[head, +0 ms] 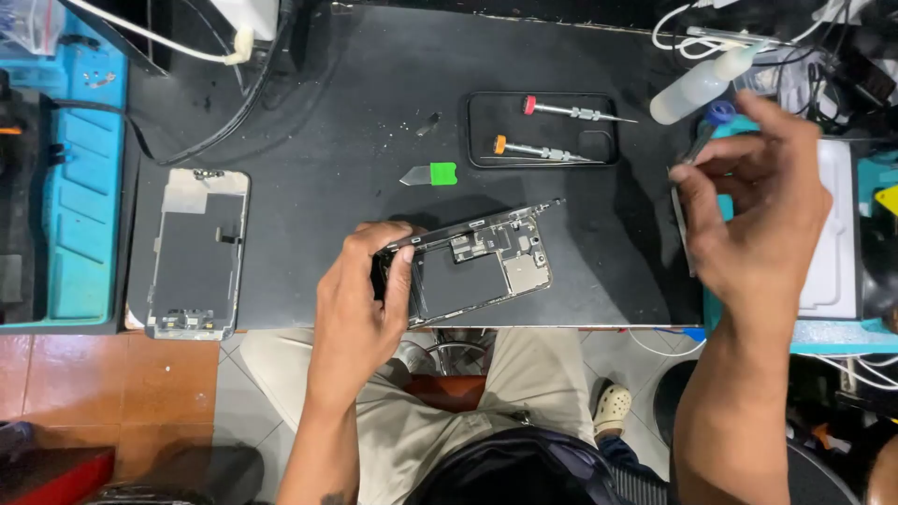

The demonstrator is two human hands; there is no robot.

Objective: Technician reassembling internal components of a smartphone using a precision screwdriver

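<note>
My left hand (360, 299) grips the near end of an opened phone body (482, 262), its inner boards and battery facing up, at the front edge of the black mat (374, 84). My right hand (758, 210) is raised at the right, fingers pinched on a thin screwdriver with a blue cap (713, 122). The phone's removed screen (198, 252) lies face down at the mat's left edge.
A black tray (608, 150) holds a red-capped screwdriver (571, 111) and an orange-capped one (538, 150). A green-handled pry blade (428, 174) lies beside it. A white squeeze bottle (697, 86) and cables sit at the back right. A blue parts organiser (79, 187) stands at left.
</note>
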